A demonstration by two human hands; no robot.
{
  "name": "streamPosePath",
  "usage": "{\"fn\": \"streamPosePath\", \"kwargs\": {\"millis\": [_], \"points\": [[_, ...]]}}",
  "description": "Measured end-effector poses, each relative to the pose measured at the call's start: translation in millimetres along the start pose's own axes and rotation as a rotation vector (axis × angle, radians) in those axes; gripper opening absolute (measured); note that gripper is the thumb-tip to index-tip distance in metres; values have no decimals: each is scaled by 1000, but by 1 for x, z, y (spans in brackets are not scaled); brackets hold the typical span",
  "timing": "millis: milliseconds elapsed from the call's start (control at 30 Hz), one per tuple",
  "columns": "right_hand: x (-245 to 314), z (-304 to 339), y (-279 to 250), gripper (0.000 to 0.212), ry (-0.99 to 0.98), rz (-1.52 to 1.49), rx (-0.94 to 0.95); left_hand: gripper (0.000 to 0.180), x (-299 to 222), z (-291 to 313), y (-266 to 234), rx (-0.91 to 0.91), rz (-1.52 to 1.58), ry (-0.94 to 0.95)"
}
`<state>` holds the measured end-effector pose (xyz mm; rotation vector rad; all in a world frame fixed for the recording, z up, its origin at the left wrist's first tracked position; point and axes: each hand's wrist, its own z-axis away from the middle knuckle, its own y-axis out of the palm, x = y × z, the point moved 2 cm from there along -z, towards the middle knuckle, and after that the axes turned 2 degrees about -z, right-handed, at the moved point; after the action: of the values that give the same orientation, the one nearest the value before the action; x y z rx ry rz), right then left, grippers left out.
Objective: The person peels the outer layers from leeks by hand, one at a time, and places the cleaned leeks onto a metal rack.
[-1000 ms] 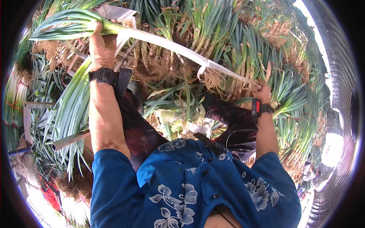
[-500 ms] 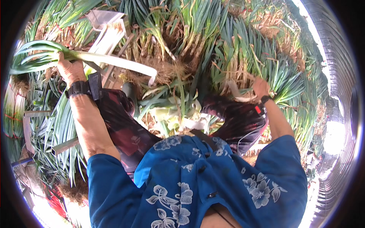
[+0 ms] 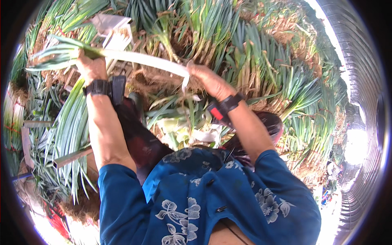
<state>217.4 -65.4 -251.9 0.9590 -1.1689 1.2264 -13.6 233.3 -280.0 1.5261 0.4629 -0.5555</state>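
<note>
A long green onion (image 3: pixel 143 59) stretches across in front of me, green leaves to the left and bare white shaft to the right. My left hand (image 3: pixel 92 67) is closed around it where the leaves begin. At the white end, my right hand (image 3: pixel 208 79) has its fingertips pinched together against the tip; their exact grip is partly hidden. A thin pale strip (image 3: pixel 185 84) dangles from that end. Below, between my knees, lies a heap of pale peeled leaves (image 3: pixel 175 124).
Bundles of unpeeled green onions (image 3: pixel 255 61) with soil-covered roots stand ahead and to the right. A metal frame (image 3: pixel 73 157) holds long green leaves (image 3: pixel 67 126) at my left. Beyond it are more green onions with white shafts (image 3: pixel 112 43). Ribbed dark sheeting (image 3: pixel 359 49) curves along the far right.
My right hand has swung left and up from the bundles on the right to the onion's white end. My left hand has shifted slightly right and up with the onion.
</note>
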Motion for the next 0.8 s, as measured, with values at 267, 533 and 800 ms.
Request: {"fn": "streamPosePath", "kwargs": {"millis": [267, 533, 800], "points": [[-40, 48, 80, 47, 154, -1152, 124, 28, 4, 25, -43, -161, 17, -15], [-32, 117, 42, 27, 245, -331, -56, 31, 20, 13, -35, -9, 58, 2], [-30, 92, 27, 19, -253, 173, -607, 25, 26, 6, -12, -40, -178, -65]]}}
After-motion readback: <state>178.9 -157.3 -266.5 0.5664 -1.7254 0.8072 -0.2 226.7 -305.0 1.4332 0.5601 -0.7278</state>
